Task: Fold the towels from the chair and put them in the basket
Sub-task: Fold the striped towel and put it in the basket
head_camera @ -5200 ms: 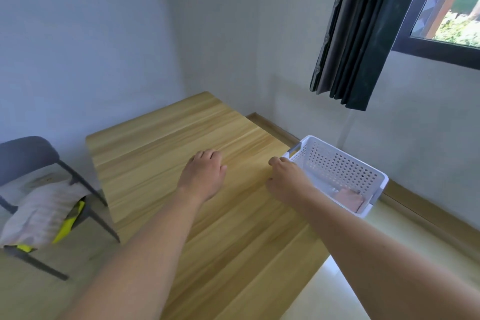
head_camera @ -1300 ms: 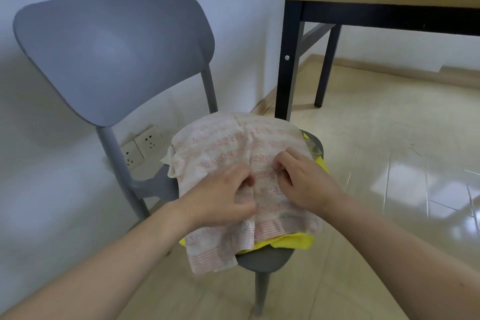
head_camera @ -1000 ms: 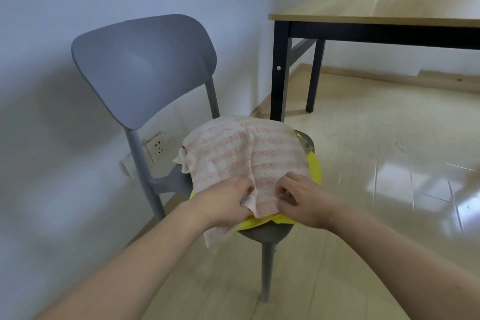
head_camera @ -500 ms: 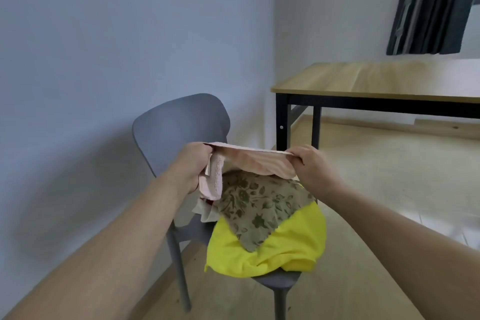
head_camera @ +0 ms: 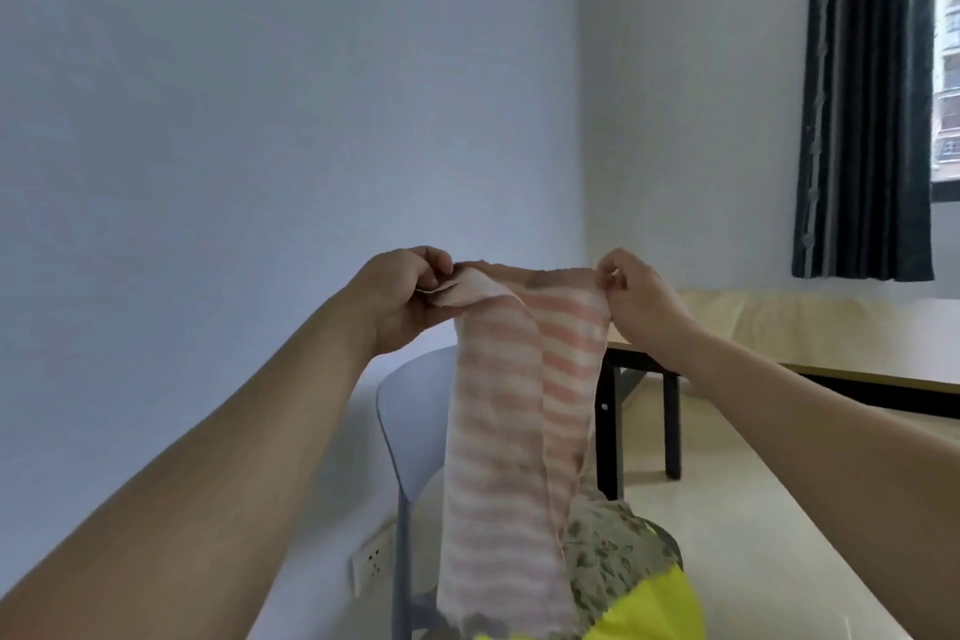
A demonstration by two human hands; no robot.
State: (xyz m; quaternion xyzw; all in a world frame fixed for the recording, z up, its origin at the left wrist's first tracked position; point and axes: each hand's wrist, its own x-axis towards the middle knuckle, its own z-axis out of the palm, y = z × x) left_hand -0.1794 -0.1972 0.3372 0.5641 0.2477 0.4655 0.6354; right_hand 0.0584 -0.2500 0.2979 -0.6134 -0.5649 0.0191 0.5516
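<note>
Wall socket [head_camera: 372,563]: sitting low on the left wall, just left of the chair's leg.
Left hand [head_camera: 400,296]: reaching out at mid-height, its fingers curling tight and pinching the left top corner of the striped towel between thumb and fingertips.
Chair [head_camera: 415,411]: standing against the left wall, its grey backrest showing just left of the hanging cloth and partly hiding behind it.
Striped towel [head_camera: 498,431]: pink and white, hanging from both hands with its top edge stretching between them; the cloth is folding lengthwise on itself, and its lower end is draping down over the chair seat at the bottom of the view.
Floral towel [head_camera: 608,551]: lying on the chair seat, just right of the striped towel's lower end and touching it.
Yellow towel [head_camera: 654,608]: lying under the floral one at the near right of the seat.
Right hand [head_camera: 636,296]: holding up level with the left one, its fingers curling and gripping the right top corner of the striped towel.
Table [head_camera: 810,333]: standing farther right, behind the right arm, its pale wooden top resting on black legs.
Curtain [head_camera: 867,94]: hanging dark at the far right, beside a window.
</note>
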